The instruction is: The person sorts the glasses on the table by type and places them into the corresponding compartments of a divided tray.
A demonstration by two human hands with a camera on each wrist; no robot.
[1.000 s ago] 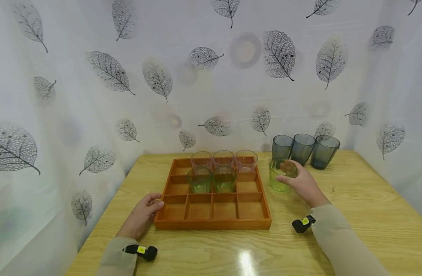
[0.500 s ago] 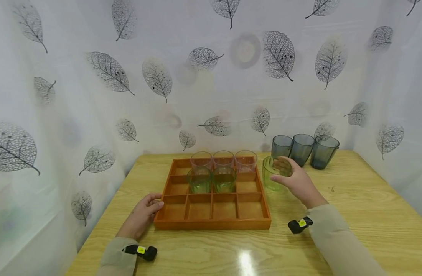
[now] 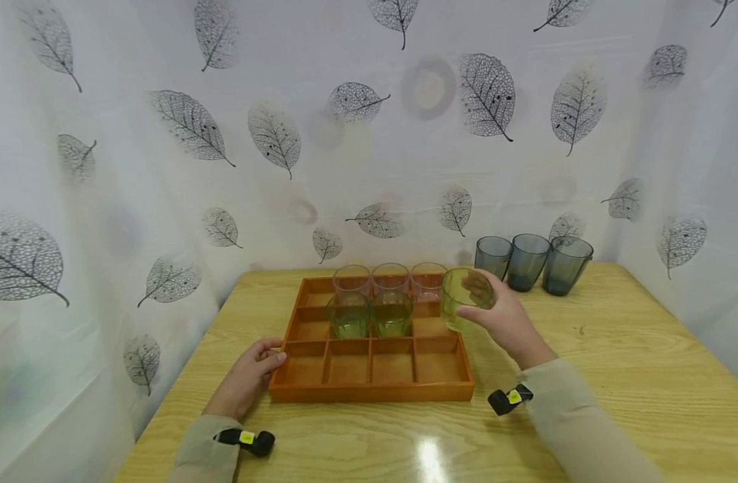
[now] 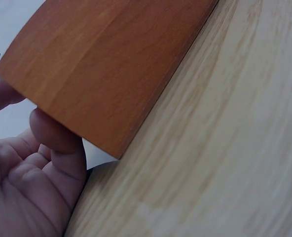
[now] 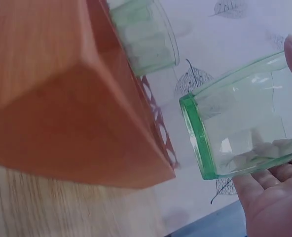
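Note:
In the head view my right hand (image 3: 506, 318) holds a green glass tumbler (image 3: 456, 302), thumb on the near side and fingers behind. The tumbler is raised at the right side of a divided wooden tray (image 3: 369, 392), overlapping its rim from this angle. The right wrist view shows the tumbler's thick green base (image 5: 199, 138) apart from the tray. My left hand (image 3: 248, 376) grips the tray's left wall near the front, with curled fingers (image 4: 57, 131) against the outside. Two green tumblers (image 3: 349, 322) stand in middle-row compartments, with three pinkish clear glasses (image 3: 352, 278) behind them.
Three dark grey glasses (image 3: 529, 261) stand at the back right of the wooden table (image 3: 610, 349). A leaf-printed curtain (image 3: 321, 168) hangs behind and along the sides. The tray's front row and the middle-row left compartment hold nothing.
My right hand has moved left with the green tumbler, from beside the grey glasses to the tray's right rim. The left hand and tray have not moved.

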